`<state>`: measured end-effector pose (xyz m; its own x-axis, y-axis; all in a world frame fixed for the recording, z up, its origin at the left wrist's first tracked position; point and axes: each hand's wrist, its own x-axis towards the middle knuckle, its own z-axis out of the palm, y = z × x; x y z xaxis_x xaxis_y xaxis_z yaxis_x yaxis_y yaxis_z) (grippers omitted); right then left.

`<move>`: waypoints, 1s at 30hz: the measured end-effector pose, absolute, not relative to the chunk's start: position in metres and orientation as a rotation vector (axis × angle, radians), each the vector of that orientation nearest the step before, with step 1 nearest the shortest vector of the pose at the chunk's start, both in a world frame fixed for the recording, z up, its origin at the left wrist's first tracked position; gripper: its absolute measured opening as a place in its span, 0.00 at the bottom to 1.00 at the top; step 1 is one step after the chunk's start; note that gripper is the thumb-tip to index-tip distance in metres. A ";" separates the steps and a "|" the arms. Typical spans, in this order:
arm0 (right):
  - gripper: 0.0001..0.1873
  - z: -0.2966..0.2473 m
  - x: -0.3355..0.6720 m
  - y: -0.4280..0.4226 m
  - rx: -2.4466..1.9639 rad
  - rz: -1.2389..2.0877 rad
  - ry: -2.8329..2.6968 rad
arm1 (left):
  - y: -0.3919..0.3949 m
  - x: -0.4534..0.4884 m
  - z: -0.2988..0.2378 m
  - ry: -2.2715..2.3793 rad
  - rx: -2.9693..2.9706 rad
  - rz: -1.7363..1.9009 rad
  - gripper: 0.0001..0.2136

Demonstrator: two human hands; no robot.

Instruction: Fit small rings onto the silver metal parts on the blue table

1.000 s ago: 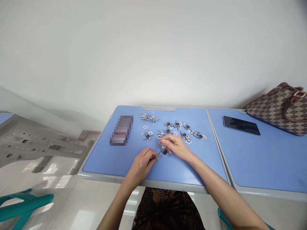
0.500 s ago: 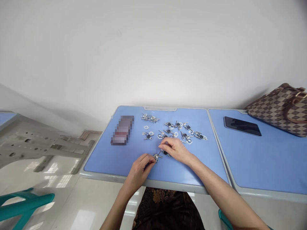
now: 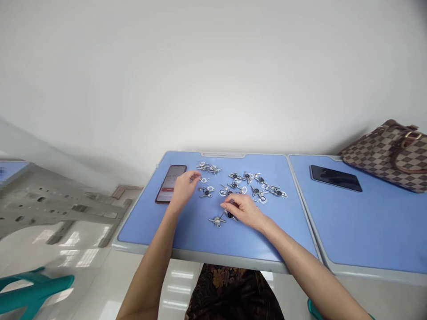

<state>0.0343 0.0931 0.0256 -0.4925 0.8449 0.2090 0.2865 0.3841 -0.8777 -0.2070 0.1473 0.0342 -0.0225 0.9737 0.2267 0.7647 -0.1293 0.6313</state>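
Observation:
Several small silver metal fittings with black centres (image 3: 253, 184) lie scattered across the far half of a blue table (image 3: 187, 226). My left hand (image 3: 183, 189) has reached out to the left part of the scatter, fingers curled over a small silver ring piece (image 3: 203, 180); whether it grips anything is unclear. My right hand (image 3: 243, 209) rests near the table's middle, fingers pinched on a dark-centred fitting (image 3: 229, 214). A silver fitting with a round hub (image 3: 217, 220) lies loose just left of it.
A phone with a lit screen (image 3: 171, 183) lies at the table's left, beside my left hand. On the adjoining blue table (image 3: 367, 222) to the right are a dark phone (image 3: 335, 178) and a checkered brown handbag (image 3: 390, 153). A teal chair (image 3: 33, 291) stands lower left.
My left hand let go of the round-hub fitting near the front and moved up and left to the pieces by the phone. My right hand stayed put.

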 end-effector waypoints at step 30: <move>0.18 0.023 0.032 0.093 -0.992 1.049 -1.921 | 0.016 -0.171 0.009 1.314 2.385 0.748 0.09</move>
<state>0.0324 0.0927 0.0226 -0.4428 0.8679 0.2250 0.2799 0.3722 -0.8850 -0.1713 0.0159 0.0089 0.4413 0.8490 0.2906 0.6834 -0.5279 0.5043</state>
